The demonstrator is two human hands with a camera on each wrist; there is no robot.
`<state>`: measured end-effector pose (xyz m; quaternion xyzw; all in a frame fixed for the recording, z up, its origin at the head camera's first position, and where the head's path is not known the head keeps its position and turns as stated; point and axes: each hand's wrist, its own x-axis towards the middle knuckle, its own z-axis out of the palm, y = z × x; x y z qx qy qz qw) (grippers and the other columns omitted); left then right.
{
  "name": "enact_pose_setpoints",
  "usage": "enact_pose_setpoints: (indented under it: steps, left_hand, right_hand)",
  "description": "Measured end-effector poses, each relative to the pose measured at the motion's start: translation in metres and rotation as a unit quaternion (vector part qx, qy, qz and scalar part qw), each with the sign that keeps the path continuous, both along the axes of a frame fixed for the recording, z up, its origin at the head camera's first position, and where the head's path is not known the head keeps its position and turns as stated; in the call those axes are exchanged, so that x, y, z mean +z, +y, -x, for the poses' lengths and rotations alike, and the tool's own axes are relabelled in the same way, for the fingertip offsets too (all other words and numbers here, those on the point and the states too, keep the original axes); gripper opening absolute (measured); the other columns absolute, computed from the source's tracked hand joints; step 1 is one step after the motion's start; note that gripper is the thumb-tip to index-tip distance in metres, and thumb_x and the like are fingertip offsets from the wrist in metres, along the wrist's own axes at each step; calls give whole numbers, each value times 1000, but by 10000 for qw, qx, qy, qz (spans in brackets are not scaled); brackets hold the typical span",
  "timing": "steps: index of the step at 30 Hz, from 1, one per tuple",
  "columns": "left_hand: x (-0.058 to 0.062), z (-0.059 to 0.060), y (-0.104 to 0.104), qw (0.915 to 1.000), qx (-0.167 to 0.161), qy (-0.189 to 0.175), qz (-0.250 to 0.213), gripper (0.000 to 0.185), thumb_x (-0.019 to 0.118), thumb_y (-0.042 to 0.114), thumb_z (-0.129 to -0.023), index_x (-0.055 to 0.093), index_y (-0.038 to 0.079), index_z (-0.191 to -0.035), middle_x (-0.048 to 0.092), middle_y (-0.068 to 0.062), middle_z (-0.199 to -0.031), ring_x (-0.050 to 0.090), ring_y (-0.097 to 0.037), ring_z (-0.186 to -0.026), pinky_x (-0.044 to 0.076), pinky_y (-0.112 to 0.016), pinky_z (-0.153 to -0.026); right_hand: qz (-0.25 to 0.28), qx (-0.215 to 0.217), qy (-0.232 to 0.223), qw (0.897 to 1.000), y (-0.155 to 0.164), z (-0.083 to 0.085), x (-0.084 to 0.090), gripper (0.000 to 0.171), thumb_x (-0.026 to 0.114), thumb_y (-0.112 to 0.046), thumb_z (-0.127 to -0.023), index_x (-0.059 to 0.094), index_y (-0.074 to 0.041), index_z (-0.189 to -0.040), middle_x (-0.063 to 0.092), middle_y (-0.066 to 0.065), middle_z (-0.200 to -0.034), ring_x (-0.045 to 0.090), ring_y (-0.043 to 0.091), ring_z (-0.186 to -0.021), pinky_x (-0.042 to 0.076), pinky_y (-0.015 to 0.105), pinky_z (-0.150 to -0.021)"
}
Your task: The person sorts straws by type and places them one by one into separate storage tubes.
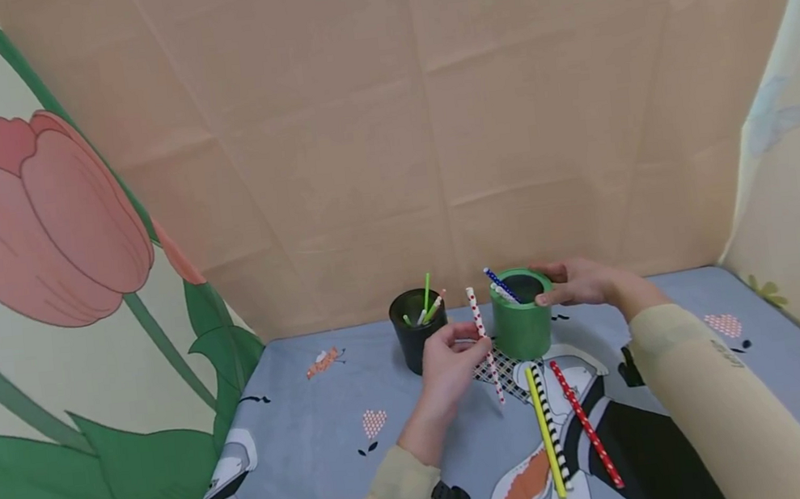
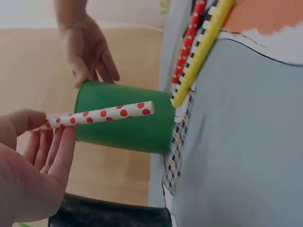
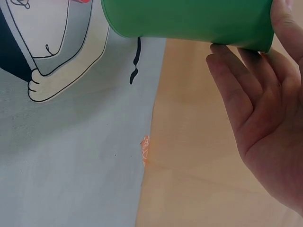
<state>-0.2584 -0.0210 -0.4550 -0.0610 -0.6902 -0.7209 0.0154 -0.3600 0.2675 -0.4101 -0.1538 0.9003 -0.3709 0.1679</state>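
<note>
My left hand (image 1: 451, 354) pinches a white paper straw with red dots (image 2: 109, 113) near its upper end, between thumb and fingertips. The straw stands nearly upright in the head view, just left of a green cup (image 1: 523, 330), its lower end over the tabletop. At the cup's rim my right hand (image 1: 582, 283) holds the cup, thumb on the near side and fingers round the far side. A dark blue dotted straw (image 1: 500, 284) and a whitish one lean inside that cup. Part of the right palm shows in the right wrist view, beside the green wall.
A black cup (image 1: 411, 350) with several green and other straws stands left of the green one. In front lie a yellow straw (image 1: 546, 437), a black-and-white striped straw (image 1: 554, 428) and a red dotted straw (image 1: 587, 425) on the printed blue-grey cloth (image 1: 319, 453). Brown sheeting (image 1: 362, 164) rises behind.
</note>
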Motion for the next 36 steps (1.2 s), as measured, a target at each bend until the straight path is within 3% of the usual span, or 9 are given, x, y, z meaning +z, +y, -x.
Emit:
enact_pose_setpoints:
  steps: [9, 16, 25, 36]
  left_hand:
    - [16, 7, 17, 9949, 671, 624, -415, 20, 82, -2, -88, 74, 3, -106, 74, -3, -99, 75, -18, -88, 63, -29, -78]
    - [32, 13, 25, 9846, 1152, 1223, -492, 20, 81, 0, -90, 74, 5, -107, 74, -1, -99, 73, -16, -88, 60, -26, -77]
    - [64, 35, 36, 9697, 1409, 1856, -732, 26, 76, -4, -94, 70, -3, -119, 74, -7, -105, 74, -16, -89, 62, -25, -79]
    - [79, 55, 48, 9646, 1565, 2024, -644, 18, 74, 5, -98, 70, -1, -114, 75, -5, -103, 74, -14, -89, 62, -28, -82]
  right_hand:
    - [-50, -47, 76, 9999, -1, 0, 0, 98, 75, -49, -99, 26, -1, -168, 42, 32, -161, 48, 53, -142, 49, 62, -109]
    - [-96, -60, 76, 9999, -3, -2, 0, 98, 75, -49, -99, 26, -1, -168, 42, 32, -161, 48, 53, -142, 49, 62, -109]
    - [-74, -22, 56, 10000, -3, -2, 0, 91, 73, -41, -103, 24, -1, -169, 39, 34, -162, 47, 54, -143, 49, 61, -110]
    - [-77, 44, 43, 10000, -4, -3, 2, 91, 73, -43, -103, 25, -1, -168, 40, 33, -163, 48, 54, -142, 49, 61, -110]
